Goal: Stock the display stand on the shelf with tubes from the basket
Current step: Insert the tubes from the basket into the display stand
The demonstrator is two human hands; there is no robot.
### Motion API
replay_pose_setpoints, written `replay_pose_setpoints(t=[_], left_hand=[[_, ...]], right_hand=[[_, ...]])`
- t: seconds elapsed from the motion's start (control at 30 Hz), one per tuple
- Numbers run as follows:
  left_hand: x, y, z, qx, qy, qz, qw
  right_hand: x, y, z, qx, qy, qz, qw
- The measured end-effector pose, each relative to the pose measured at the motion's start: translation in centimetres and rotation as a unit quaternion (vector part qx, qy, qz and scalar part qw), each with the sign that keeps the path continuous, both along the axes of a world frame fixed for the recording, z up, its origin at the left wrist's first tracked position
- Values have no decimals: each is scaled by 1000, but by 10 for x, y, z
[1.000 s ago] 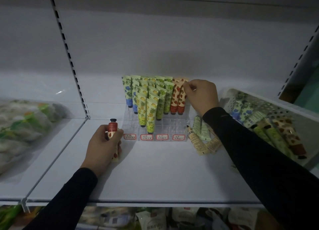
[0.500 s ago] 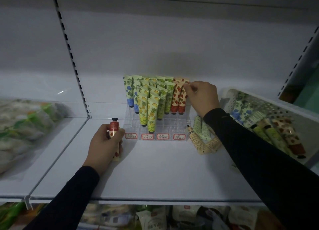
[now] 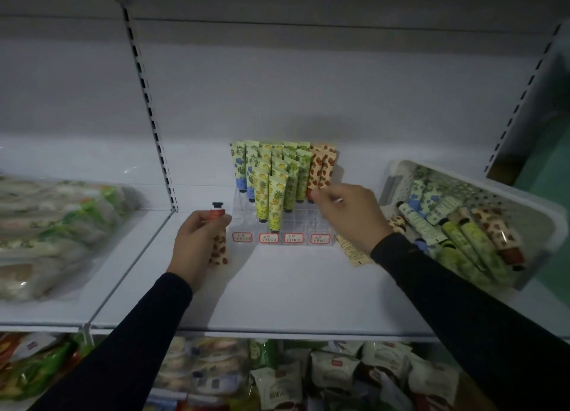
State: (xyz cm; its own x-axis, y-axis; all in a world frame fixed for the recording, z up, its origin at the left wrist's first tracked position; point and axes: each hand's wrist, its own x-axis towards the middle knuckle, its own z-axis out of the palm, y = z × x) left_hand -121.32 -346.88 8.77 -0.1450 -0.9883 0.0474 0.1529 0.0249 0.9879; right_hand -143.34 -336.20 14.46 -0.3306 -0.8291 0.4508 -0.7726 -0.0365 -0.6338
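A clear tiered display stand [image 3: 308, 222] sits on the white shelf [image 3: 277, 293], holding rows of upright blue, yellow, green and strawberry-print tubes [image 3: 277, 179]. My left hand [image 3: 197, 244] grips a strawberry-print tube [image 3: 220, 250] with a red neck and dark cap, just left of the stand. My right hand [image 3: 348, 216] hovers at the stand's right side, fingers curled by the lower end of the strawberry-print tubes [image 3: 320, 170]; whether it holds anything is unclear. The white basket [image 3: 481, 188] at the right holds several mixed tubes [image 3: 462, 228].
A loose beige tube [image 3: 351, 250] lies on the shelf beside the stand, partly under my right wrist. Bagged goods [image 3: 61, 225] fill the left shelf bay behind a slotted upright [image 3: 151, 117]. Packaged snacks [image 3: 308, 376] crowd the lower shelf.
My right hand has dropped from the tops of the strawberry-print tubes to their lower ends and drawn back towards me. My left hand still grips its tube.
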Motion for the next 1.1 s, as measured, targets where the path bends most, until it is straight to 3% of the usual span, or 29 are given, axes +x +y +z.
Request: replay_pose_setpoints(t=[0.1,0.23,0.33,0.47,0.7,0.83,0.9,0.97,1.1], left_hand=[[-8,13,16,24,26,-46,998],[-26,32,27,56,90,-95,990],[-38,44,27,85,114,-126,982],[-41,50,23,97,100,-172,975],[-41,58,14,38,-79,-231,969],[-34,52,10,-44,-206,-214,954],[-22,42,4,-131,-314,-159,927],[-7,29,-3,-215,-430,-81,873],[14,3,-25,-251,-537,-6,805]], right_hand=[[17,7,-11,71,-1,66,995],[33,14,-24,120,-71,131,982],[38,19,-30,158,-198,169,952],[27,26,-31,119,-334,155,922],[7,21,-24,27,-453,155,878],[3,18,-24,23,-456,152,877],[-4,17,-23,22,-403,130,906],[-12,17,-17,12,-326,83,942],[-27,14,1,-75,-252,-6,965]])
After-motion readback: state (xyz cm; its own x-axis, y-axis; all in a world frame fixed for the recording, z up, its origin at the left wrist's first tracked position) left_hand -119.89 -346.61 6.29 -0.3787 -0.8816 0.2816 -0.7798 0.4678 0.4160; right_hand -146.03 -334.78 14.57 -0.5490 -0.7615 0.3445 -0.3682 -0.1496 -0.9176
